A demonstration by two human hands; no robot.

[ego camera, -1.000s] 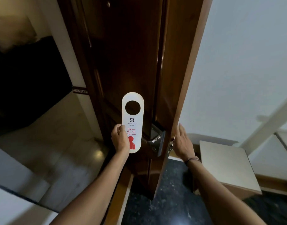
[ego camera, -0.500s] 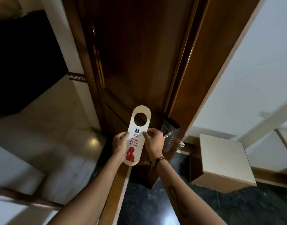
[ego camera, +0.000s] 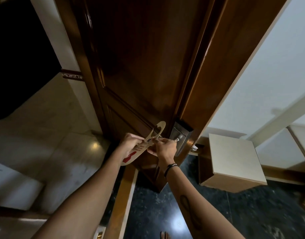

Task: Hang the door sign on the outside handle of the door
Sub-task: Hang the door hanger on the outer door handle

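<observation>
tilted flatter now, door sign [ego camera: 144, 143] pinched by left hand [ego camera: 131, 144] and right hand [ego camera: 165, 148] beside handle [ego camera: 177, 139].

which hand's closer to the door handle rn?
Right. The right hand sits just beside the door handle, gripping the door sign; the left hand holds the sign's far side.

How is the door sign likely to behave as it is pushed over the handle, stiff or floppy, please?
The door sign looks thin and flat, held tilted by the left hand and right hand without sagging, so probably semi-stiff card or plastic. It is likely light. Its cut-out ring looks narrow, so it may flex or tear if forced over the handle.
</observation>
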